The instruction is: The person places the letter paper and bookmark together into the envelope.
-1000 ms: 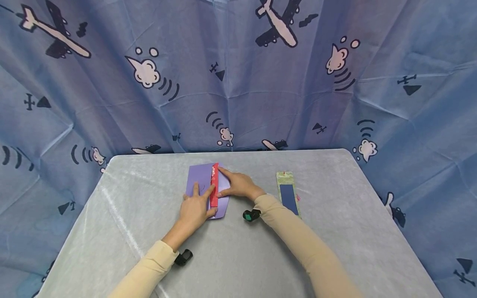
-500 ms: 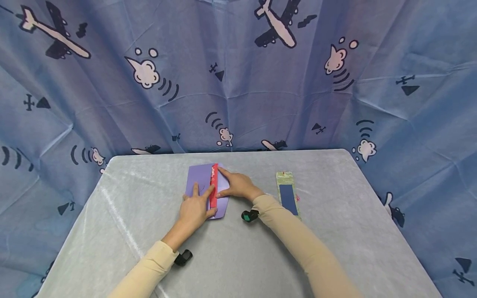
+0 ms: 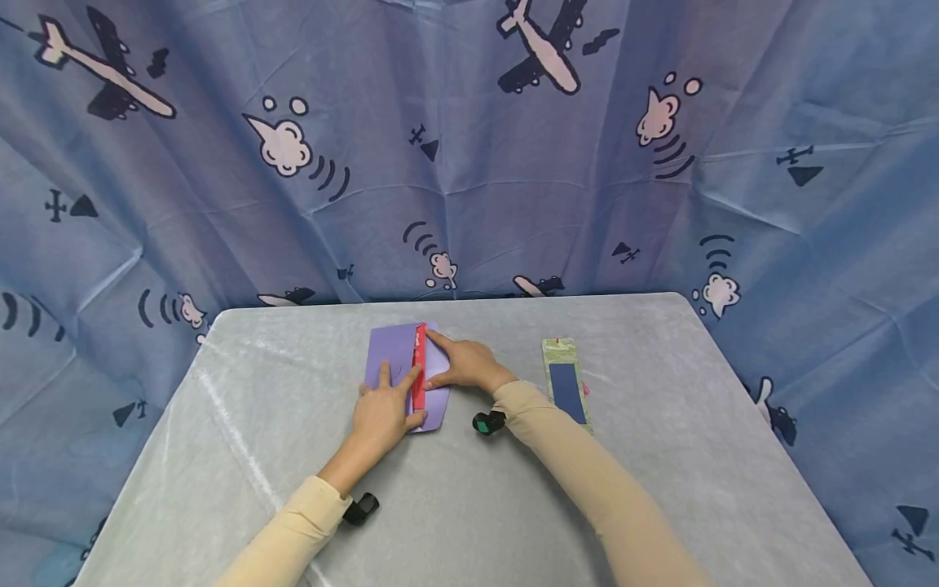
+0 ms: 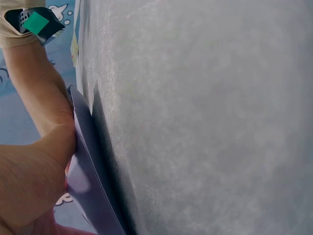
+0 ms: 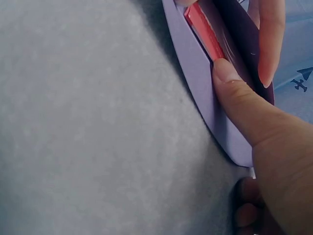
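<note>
A purple envelope (image 3: 389, 342) lies on the grey table in the head view, its flap to the right. A narrow red paper packet (image 3: 419, 399) with light print sticks out of its opening. My left hand (image 3: 376, 416) rests on the envelope with fingers spread, index finger over the packet, thumb by the lower edge. My right hand (image 3: 473, 364) touches the packet's right edge with extended thumb and index finger. In the right wrist view that thumb (image 5: 227, 73) presses the red packet (image 5: 203, 29) at the envelope's mouth. The rest of the packet is hidden inside.
To the right on the table (image 3: 455, 514) lies a green card (image 3: 561, 350) with a dark blue panel; the right sleeve (image 3: 565, 448) passes close to its lower end. A blue curtain (image 3: 469, 147) with airplane prints hangs behind the table's far edge.
The red packet has shifted slightly left, and a narrower strip of it shows outside the envelope. The right hand has moved left a little with it; the left hand stays nearly still.
</note>
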{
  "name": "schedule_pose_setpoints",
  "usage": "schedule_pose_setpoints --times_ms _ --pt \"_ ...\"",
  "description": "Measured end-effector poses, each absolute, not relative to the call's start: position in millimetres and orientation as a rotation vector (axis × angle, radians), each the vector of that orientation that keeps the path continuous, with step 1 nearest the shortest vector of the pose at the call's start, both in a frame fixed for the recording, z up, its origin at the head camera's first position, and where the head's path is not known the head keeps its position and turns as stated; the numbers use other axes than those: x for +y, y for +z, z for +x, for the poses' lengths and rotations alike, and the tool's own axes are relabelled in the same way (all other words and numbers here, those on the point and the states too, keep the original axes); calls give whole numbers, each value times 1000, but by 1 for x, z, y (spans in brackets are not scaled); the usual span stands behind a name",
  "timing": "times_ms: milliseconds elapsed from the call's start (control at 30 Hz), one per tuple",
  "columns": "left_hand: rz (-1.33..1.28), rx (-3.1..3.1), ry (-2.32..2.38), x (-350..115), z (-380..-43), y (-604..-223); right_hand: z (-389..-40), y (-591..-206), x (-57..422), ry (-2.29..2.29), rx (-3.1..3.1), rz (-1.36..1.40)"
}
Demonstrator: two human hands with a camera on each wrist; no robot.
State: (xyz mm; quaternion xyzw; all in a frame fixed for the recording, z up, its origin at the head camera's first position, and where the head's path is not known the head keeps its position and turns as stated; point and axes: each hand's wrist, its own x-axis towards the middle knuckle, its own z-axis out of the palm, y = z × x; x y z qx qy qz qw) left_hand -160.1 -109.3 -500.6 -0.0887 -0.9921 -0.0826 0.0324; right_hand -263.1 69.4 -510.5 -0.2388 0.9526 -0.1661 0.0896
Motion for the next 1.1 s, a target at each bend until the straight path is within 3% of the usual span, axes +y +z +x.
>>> schedule_pose_setpoints --times_ms 1100 --pt "-262 -3061 -285 -109 -158 -497 -268 -505 65 -424 2810 -747"
